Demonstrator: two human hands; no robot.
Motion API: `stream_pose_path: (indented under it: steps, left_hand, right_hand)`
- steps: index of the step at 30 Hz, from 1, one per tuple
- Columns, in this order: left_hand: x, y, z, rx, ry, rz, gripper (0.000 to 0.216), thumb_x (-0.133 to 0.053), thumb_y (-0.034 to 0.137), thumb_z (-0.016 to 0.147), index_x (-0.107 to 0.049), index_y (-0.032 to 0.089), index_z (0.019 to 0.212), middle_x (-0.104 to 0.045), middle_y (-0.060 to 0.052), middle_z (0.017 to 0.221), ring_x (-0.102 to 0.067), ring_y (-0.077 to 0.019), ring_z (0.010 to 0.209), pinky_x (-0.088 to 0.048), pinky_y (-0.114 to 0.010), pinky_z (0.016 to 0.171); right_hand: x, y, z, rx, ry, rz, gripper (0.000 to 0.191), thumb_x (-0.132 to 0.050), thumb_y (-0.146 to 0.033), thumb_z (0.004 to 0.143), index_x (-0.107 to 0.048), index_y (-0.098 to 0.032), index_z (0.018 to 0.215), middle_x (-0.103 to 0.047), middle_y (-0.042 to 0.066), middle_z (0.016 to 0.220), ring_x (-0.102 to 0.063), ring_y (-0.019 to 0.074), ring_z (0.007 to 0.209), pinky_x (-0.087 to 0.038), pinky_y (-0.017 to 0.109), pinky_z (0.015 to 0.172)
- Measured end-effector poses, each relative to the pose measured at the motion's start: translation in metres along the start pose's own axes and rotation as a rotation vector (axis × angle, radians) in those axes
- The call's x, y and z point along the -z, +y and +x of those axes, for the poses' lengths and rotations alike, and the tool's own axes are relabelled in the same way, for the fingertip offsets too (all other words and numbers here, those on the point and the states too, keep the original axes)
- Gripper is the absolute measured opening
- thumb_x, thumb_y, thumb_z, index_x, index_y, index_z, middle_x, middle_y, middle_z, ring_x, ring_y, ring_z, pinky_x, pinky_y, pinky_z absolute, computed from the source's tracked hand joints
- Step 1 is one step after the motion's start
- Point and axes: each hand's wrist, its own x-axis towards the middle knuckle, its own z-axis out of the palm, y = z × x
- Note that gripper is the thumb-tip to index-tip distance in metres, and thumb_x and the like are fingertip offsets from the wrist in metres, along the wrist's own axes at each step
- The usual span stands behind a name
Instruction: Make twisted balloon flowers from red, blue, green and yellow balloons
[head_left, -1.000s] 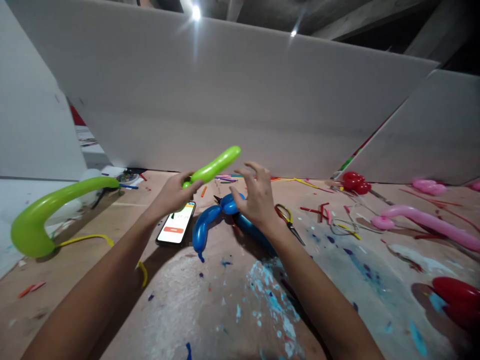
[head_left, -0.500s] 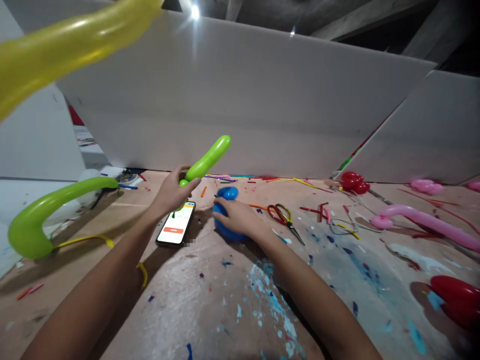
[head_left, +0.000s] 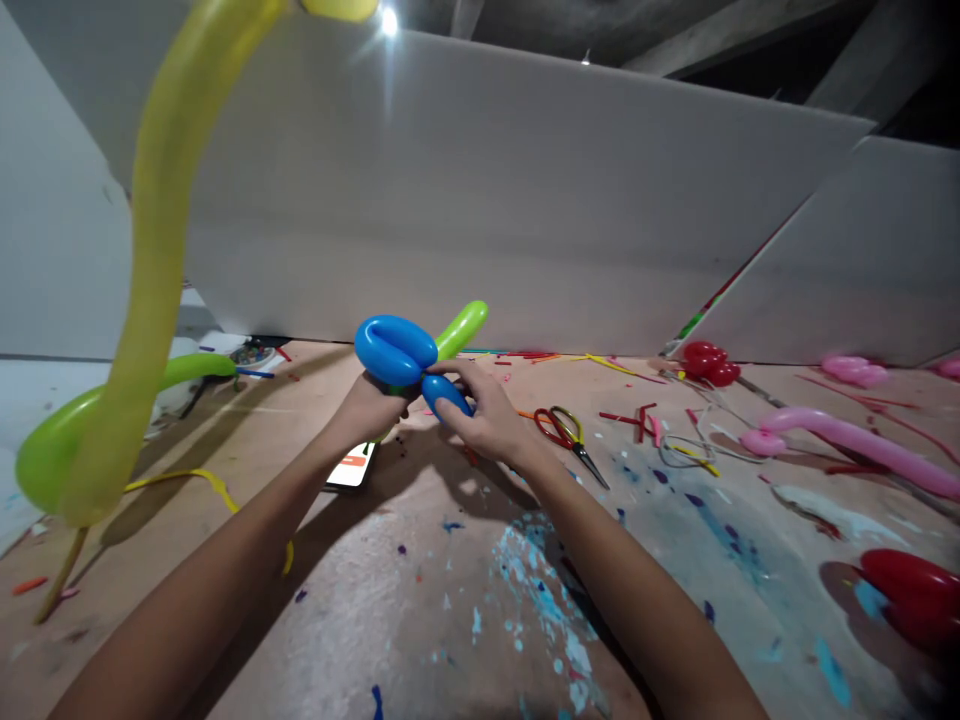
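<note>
The left hand [head_left: 373,410] grips the green balloon [head_left: 463,328] while the right hand [head_left: 484,412] pinches the blue balloon [head_left: 409,370], both likely light, burst-prone, best held where twisted.

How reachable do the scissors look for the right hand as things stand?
Probably yes: the scissors lie close to the right hand, with nothing on top of them. That hand is holding the blue balloon, though, so it would likely need to free its fingers first.
</note>
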Motion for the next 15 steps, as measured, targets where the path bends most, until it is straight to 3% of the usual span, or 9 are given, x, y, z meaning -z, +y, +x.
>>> stream_pose_path:
  steps: [3,7,12,15]
  left_hand:
    - [-0.001,0.005,-0.004,-0.008,-0.077,-0.068,0.024,-0.07,0.034,0.07,-0.055,0.015,0.066,-0.056,-0.001,0.057,-0.056,-0.0145,0.052,-0.043,-0.024,0.048]
    - [0.0,0.007,-0.008,0.035,-0.204,-0.359,0.034,-0.075,0.041,0.068,-0.057,0.015,0.081,-0.057,0.0,0.059,-0.056,-0.0144,0.051,-0.045,-0.026,0.047]
    - [-0.008,0.0,-0.006,0.105,-0.046,-0.532,0.04,-0.076,0.048,0.068,-0.06,0.014,0.08,-0.059,-0.001,0.062,-0.056,-0.012,0.052,-0.043,-0.023,0.047]
    - [-0.013,-0.004,-0.002,0.133,0.005,-0.604,0.04,-0.076,0.049,0.067,-0.06,0.015,0.079,-0.06,-0.001,0.06,-0.055,-0.0125,0.048,-0.042,-0.024,0.044]
  right_hand:
    - [0.0,-0.004,0.001,0.054,0.068,-0.125,0.027,-0.053,-0.024,0.084,-0.058,-0.021,0.111,-0.061,0.007,0.108,-0.058,0.0196,0.098,-0.047,0.036,0.087]
    - [-0.002,-0.003,-0.001,0.082,0.121,-0.222,0.03,-0.054,-0.024,0.085,-0.059,-0.022,0.114,-0.055,0.008,0.107,-0.057,0.0195,0.1,-0.048,0.037,0.091]
    - [-0.008,-0.003,-0.005,0.12,0.026,-0.33,0.031,-0.057,-0.025,0.083,-0.062,-0.022,0.114,-0.05,0.01,0.113,-0.058,0.0196,0.094,-0.052,0.035,0.084]
    - [-0.009,-0.002,-0.004,0.146,0.023,-0.351,0.032,-0.057,-0.023,0.084,-0.062,-0.022,0.116,-0.051,0.01,0.113,-0.056,0.0209,0.099,-0.051,0.037,0.088]
